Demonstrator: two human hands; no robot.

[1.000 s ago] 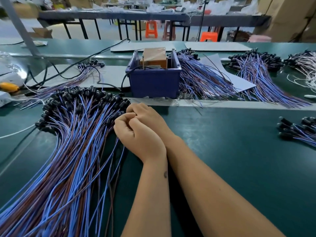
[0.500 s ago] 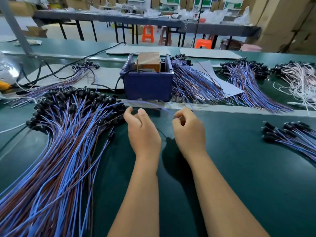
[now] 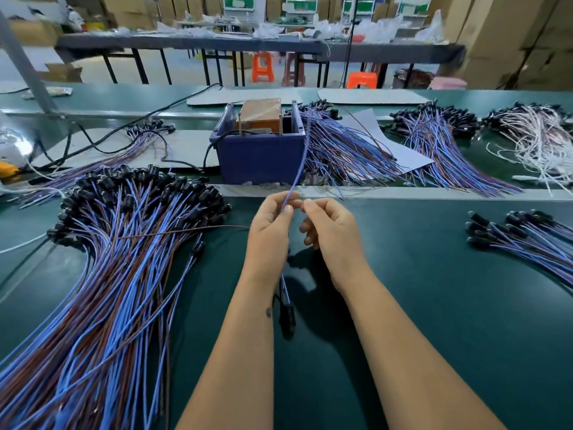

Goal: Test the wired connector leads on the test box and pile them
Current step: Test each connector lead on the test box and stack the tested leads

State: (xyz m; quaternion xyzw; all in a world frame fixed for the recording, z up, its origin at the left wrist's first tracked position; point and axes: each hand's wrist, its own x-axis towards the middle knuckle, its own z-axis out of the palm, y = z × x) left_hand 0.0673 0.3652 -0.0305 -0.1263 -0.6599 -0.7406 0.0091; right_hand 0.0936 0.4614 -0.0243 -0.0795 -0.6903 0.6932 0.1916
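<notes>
My left hand [image 3: 269,226] pinches one connector lead [image 3: 300,159] by its blue wire, which rises toward the test box [image 3: 262,115], a brown unit inside a blue bin [image 3: 260,159]. The lead's black connector [image 3: 287,318] hangs low between my forearms, and a brown wire [image 3: 186,231] trails left from that hand. My right hand [image 3: 333,229] is beside it with curled fingers, its index tip at the left fingertips; whether it pinches the wire is unclear. A big pile of leads [image 3: 124,259] fans out at left.
A small pile of leads [image 3: 524,235] lies at the right on the green mat [image 3: 418,290]. More bundles [image 3: 347,150] [image 3: 440,141] and white wires [image 3: 539,141] lie behind a metal strip [image 3: 403,192]. Black cables [image 3: 93,144] run at the back left.
My hands left the big pile and lifted toward the middle. The left hand now holds one lead up, its blue wire standing toward the box and its connector dangling below.
</notes>
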